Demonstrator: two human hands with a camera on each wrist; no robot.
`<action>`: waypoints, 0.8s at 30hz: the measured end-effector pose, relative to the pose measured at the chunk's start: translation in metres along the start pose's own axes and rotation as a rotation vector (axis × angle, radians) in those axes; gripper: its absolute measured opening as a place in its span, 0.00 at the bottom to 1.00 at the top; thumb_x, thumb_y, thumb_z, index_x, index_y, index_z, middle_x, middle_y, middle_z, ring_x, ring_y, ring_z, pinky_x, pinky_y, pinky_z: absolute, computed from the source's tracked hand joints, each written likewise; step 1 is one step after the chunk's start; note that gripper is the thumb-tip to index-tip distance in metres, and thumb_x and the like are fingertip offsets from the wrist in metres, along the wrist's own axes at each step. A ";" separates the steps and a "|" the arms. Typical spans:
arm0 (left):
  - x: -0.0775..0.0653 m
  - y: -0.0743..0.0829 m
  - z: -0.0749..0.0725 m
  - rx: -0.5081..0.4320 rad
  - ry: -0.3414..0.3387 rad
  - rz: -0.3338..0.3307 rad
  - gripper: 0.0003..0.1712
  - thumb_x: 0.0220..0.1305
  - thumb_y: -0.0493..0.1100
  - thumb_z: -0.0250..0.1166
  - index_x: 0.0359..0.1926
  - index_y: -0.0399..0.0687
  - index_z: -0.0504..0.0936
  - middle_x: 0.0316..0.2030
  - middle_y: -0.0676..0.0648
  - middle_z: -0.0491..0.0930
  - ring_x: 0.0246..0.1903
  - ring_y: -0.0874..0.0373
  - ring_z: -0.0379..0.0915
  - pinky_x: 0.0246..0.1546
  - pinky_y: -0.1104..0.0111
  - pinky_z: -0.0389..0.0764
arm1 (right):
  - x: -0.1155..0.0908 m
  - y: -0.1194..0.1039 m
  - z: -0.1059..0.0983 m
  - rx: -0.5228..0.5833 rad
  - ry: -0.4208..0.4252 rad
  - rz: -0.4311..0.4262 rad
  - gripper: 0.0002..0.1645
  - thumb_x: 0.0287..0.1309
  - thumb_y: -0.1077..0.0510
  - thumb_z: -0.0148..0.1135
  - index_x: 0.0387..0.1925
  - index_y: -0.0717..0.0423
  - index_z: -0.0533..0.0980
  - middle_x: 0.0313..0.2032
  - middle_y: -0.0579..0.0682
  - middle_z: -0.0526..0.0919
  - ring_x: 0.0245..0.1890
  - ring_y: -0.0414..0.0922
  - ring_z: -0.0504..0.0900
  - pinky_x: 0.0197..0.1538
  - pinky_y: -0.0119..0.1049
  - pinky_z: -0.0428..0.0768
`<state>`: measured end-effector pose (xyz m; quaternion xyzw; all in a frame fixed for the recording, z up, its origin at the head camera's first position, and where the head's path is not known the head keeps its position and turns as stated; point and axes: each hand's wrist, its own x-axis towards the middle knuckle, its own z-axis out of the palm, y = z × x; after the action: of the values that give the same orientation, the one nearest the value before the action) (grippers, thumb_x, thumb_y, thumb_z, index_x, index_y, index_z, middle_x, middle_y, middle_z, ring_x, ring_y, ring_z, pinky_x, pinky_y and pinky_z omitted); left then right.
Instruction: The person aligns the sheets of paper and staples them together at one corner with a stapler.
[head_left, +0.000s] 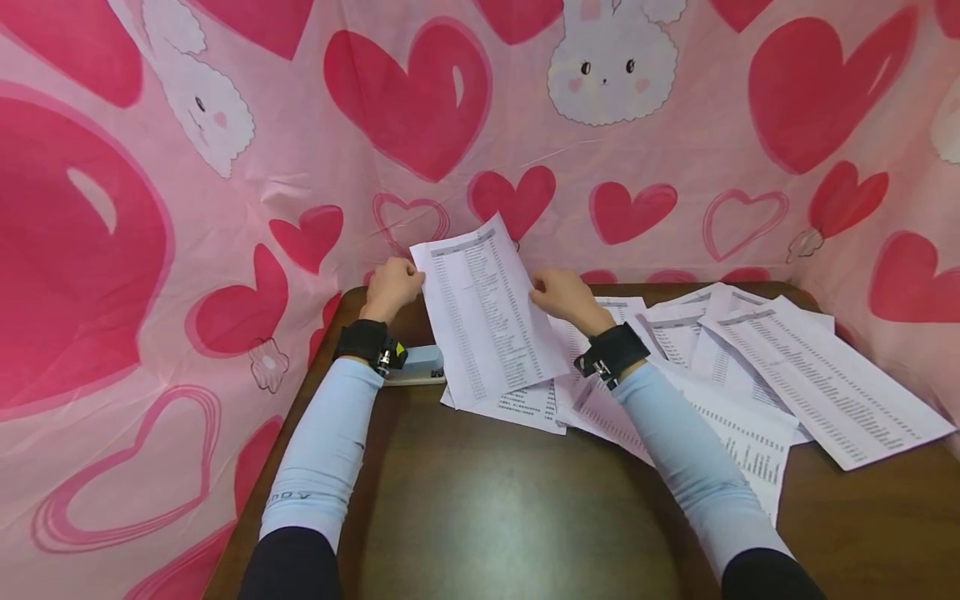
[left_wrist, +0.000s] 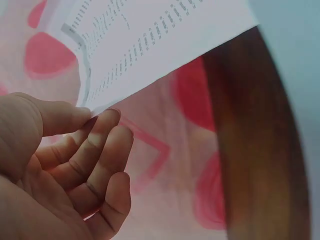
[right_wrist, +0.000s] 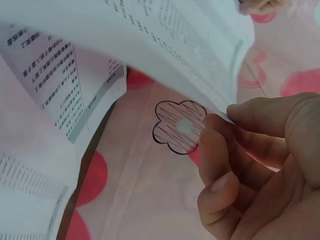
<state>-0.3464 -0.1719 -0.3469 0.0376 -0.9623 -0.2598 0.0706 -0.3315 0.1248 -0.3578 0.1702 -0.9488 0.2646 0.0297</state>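
Note:
Between both hands a printed sheet of paper [head_left: 487, 317] is held up, tilted, its top edge above the table's far edge. My left hand [head_left: 393, 287] pinches the sheet's left edge near the upper corner; in the left wrist view the thumb and index fingertip [left_wrist: 82, 117] meet on the paper [left_wrist: 150, 55], the other fingers loosely curled. On the opposite edge my right hand [head_left: 566, 296] pinches the sheet between thumb and forefinger, as the right wrist view shows at the paper's [right_wrist: 200, 65] corner. The sheet's lower part overlaps other printed pages [head_left: 525, 407] lying beneath it.
Behind the left wrist lies a light blue and white stapler-like object [head_left: 423, 362], partly hidden by the sheet. Several loose printed papers [head_left: 825, 383] spread over the right side of the brown table [head_left: 517, 508]. A pink heart-patterned cloth [head_left: 525, 150] hangs behind and beside the table.

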 end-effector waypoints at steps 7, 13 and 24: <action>-0.007 0.018 -0.015 -0.054 0.079 0.100 0.17 0.67 0.49 0.54 0.34 0.43 0.84 0.30 0.43 0.81 0.32 0.49 0.73 0.27 0.65 0.67 | -0.013 0.005 -0.015 0.036 0.050 -0.012 0.11 0.63 0.54 0.59 0.41 0.57 0.78 0.33 0.55 0.83 0.28 0.50 0.79 0.31 0.35 0.78; -0.012 0.033 -0.026 -0.108 0.099 0.141 0.17 0.67 0.50 0.55 0.37 0.43 0.84 0.34 0.42 0.83 0.35 0.49 0.74 0.31 0.64 0.68 | -0.020 0.008 -0.026 0.040 0.095 -0.031 0.12 0.63 0.55 0.60 0.40 0.59 0.79 0.33 0.57 0.83 0.29 0.51 0.78 0.30 0.36 0.78; -0.022 0.051 -0.042 -0.176 0.084 0.171 0.17 0.67 0.52 0.56 0.40 0.45 0.83 0.36 0.43 0.84 0.38 0.50 0.77 0.34 0.64 0.70 | -0.034 0.023 -0.038 0.111 0.111 -0.083 0.10 0.64 0.56 0.59 0.38 0.61 0.78 0.31 0.58 0.82 0.27 0.49 0.77 0.31 0.35 0.78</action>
<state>-0.3200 -0.1462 -0.2876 -0.0402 -0.9317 -0.3344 0.1358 -0.3084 0.1733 -0.3414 0.1956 -0.9217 0.3242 0.0837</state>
